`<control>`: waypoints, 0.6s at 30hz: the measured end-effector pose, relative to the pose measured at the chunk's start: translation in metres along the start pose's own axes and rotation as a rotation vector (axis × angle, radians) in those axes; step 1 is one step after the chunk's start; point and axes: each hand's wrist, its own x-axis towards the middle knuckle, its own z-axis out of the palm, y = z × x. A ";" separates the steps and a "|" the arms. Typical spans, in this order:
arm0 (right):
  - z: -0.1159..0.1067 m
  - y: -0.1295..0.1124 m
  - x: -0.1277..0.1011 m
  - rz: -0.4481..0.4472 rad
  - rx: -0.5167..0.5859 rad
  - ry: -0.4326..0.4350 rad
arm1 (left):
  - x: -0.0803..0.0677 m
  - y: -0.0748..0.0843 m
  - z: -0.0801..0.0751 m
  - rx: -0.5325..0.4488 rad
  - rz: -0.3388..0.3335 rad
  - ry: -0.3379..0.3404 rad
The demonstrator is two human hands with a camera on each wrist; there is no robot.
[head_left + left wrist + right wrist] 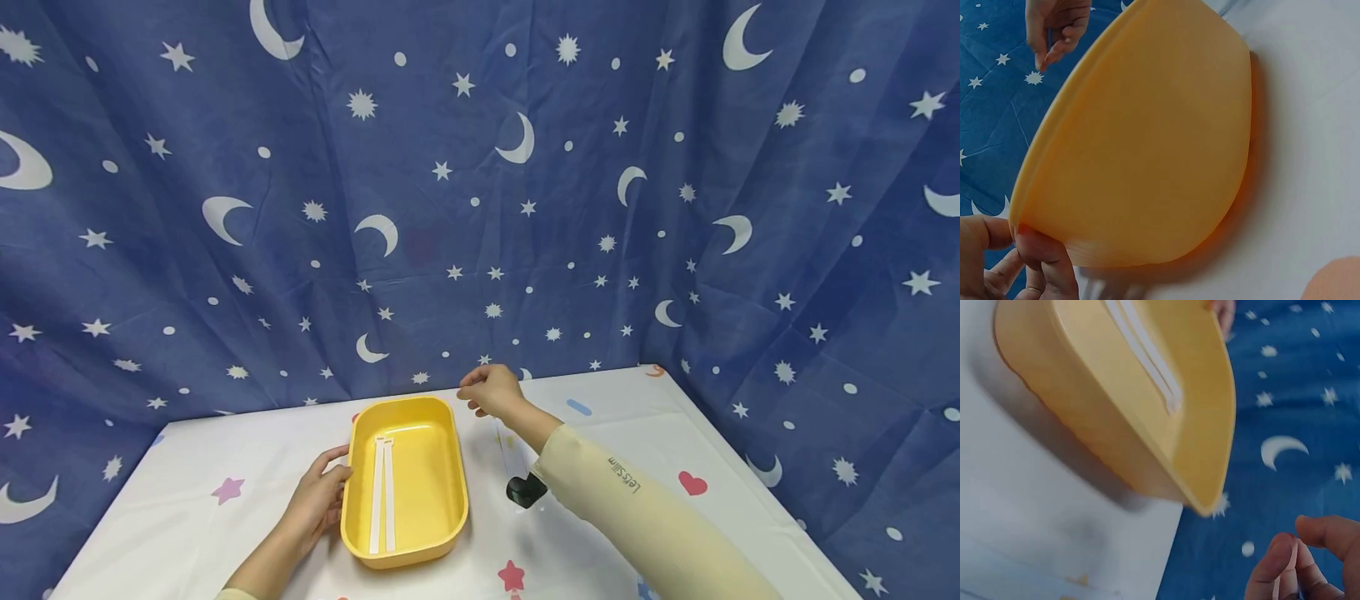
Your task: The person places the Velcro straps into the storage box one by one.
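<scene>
Draped behind: soft navy cloth [480, 208], wrinkled, printed with white moons and stars. Below it, white surface [187, 517], smooth, dotted with coloured stars, a heart and other small shapes.

Left hand [318, 500] on the near-left rim of the yellow tray [420, 533], thumb over the lip, fingers curled against the outer wall; same pinch seen in the left wrist view, fingertips [1047, 262] on the rim.

Yellow tray at mid-surface, oblong with rounded corners, matte plastic, shallow sloped walls. Inside, two thin white strips [382, 496], flat and straight, side by side along the tray's length, toward its left half.

Right hand [491, 390] raised just past the tray's far-right corner, clear of it, fingers loosely bent, thumb and forefinger [1279, 562] pinched on one more thin white strip [1294, 556]. Pale yellow sleeve [637, 508], small black camera unit [527, 490] under the wrist.
</scene>
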 end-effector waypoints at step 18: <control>-0.051 0.045 0.011 0.140 0.104 0.137 | 0.003 -0.003 0.001 -0.008 0.000 0.004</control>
